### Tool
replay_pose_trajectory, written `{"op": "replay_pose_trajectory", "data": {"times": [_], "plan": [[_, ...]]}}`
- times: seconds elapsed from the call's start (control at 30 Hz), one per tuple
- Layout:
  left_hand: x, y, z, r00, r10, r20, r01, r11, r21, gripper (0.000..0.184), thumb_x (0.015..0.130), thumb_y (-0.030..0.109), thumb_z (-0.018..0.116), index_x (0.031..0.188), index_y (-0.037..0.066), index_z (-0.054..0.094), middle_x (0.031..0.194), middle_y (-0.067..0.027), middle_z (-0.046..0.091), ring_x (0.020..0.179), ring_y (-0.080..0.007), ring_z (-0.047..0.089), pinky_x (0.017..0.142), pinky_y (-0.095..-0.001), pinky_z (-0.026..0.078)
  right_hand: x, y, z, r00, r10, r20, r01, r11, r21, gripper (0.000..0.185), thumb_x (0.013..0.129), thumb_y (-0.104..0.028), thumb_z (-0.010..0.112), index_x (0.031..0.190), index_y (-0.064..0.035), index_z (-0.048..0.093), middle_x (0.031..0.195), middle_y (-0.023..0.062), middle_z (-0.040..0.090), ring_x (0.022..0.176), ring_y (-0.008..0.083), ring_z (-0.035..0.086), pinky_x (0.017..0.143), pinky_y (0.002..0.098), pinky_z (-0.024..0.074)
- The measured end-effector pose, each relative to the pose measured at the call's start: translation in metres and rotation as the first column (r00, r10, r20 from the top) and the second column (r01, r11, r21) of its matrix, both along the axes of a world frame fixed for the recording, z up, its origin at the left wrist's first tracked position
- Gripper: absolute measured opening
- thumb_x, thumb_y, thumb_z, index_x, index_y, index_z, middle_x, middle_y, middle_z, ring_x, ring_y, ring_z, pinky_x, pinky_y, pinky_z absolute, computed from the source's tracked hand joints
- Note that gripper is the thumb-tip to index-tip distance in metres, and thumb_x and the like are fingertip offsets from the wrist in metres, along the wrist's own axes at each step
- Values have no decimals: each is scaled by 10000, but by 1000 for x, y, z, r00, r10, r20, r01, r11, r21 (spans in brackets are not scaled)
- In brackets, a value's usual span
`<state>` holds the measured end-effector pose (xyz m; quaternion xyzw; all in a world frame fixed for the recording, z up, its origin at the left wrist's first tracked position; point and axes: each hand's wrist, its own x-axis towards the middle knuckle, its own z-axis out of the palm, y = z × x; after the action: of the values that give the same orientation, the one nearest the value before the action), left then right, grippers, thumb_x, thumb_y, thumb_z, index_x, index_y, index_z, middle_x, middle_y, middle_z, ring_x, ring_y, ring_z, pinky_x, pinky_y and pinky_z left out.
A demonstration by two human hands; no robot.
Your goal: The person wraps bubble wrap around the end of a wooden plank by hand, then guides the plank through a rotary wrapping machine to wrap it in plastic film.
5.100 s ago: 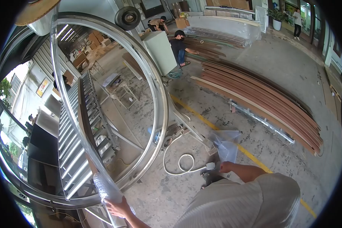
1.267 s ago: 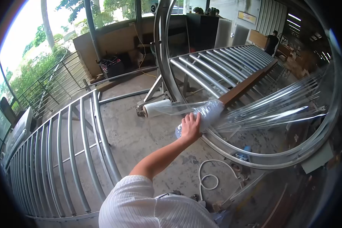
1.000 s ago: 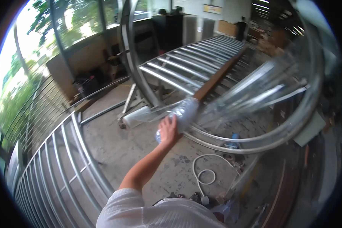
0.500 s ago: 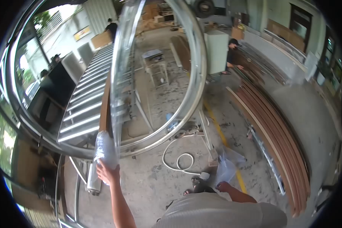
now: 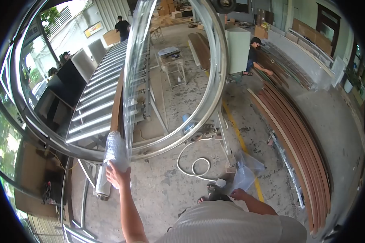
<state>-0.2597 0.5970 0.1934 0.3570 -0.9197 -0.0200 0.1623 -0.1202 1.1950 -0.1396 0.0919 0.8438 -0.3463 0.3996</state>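
My left hand [image 5: 118, 175] is closed on the plastic-wrapped end [image 5: 116, 152] of a long brown board [image 5: 118, 99]. The board runs through a large metal ring [image 5: 178, 142] and along the roller rack [image 5: 96, 101]. Clear film [image 5: 134, 69] stretches from the wrapped end up to the ring's top. A roll of film [image 5: 103, 182] hangs just left of my left hand. My right hand [image 5: 238, 194] is low beside my body, near a clear plastic sheet [image 5: 245, 170] on the floor; its fingers are curled and too small to make out.
A coiled pale hose [image 5: 200, 165] lies on the floor before my feet. Long brown boards [image 5: 296, 150] are stacked at the right. One person [image 5: 253, 56] crouches beyond a pale green cabinet [image 5: 237, 50]; another [image 5: 122, 28] stands behind the rack. A small work stand [image 5: 172, 67] is beyond the ring.
The view has swung right, back toward the stacked boards, since about a second ago. My left hand stays on the wrapped end. The film strands now rise nearly upright. My right hand has come into view.
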Motion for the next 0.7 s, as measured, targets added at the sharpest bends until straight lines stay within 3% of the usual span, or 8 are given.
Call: {"op": "replay_pose_trajectory", "data": {"times": [0.1,0.13,0.17,0.2,0.23,0.43,0.57,0.7], "plan": [[1,-2,-1,1000,-20,-4,20,1000,5,1161,654,380,926,1597,152,289,1469,-207,464,1307,-413,489,1098,-510,405,-98,-14,25,905,408,-123,-408,913,23,437,888,-463,729,827,-31,750,668,101,700,572,225,664,565,393,559],[2,-3,-3,1000,-22,-12,22,1000,-2,1161,656,382,926,1598,152,287,1469,-207,465,1306,-414,490,1097,-510,406,-140,-36,89,955,295,-26,-293,954,58,482,879,-423,752,1109,0,739,948,196,758,796,302,735,719,443,591],[1,-3,-4,999,-30,-16,30,999,-11,1161,659,384,925,1599,152,284,1468,-208,466,1305,-415,492,1096,-510,407,-182,-56,119,959,182,-216,-166,982,88,777,905,-425,716,1516,-19,459,1355,263,638,1128,389,684,940,493,548],[2,-1,1,1000,-28,1,28,999,15,1164,661,398,924,1601,154,284,1467,-209,469,1310,-416,488,1095,-513,408,-223,-92,221,905,243,-348,-199,967,158,1040,931,-369,717,1654,-67,34,1199,248,686,978,287,718,845,431,568],[1,0,0,1000,-28,-1,28,1000,2,1165,663,405,924,1603,155,284,1465,-207,471,1308,-415,491,1095,-515,408,-284,-103,208,634,252,-731,-187,967,171,961,953,-331,701,1657,-92,92,1241,263,662,986,323,698,870,442,548],[2,-1,-7,999,-42,8,42,999,-35,1141,691,436,898,1609,155,279,1450,-198,485,1299,-424,498,1111,-525,389,-351,-224,563,321,120,-939,-245,969,41,778,947,-401,699,1553,-12,403,871,183,725,778,243,698,775,398,563],[-2,-6,-14,1000,-19,15,20,996,-87,1167,667,500,908,1602,161,298,1406,-182,513,1270,-411,525,1078,-521,425,-319,-227,531,242,-29,-970,-387,914,-124,520,964,-327,711,1386,-41,609,782,61,678,717,146,635,657,335,524],[-3,-7,-17,998,-29,51,36,989,-142,1145,691,557,882,1600,166,306,1412,-223,516,1263,-422,536,1051,-532,446,-243,-175,283,415,-154,-897,-289,912,-290,355,959,-237,710,1272,-78,651,844,93,696,764,217,688,676,384,541]]}}
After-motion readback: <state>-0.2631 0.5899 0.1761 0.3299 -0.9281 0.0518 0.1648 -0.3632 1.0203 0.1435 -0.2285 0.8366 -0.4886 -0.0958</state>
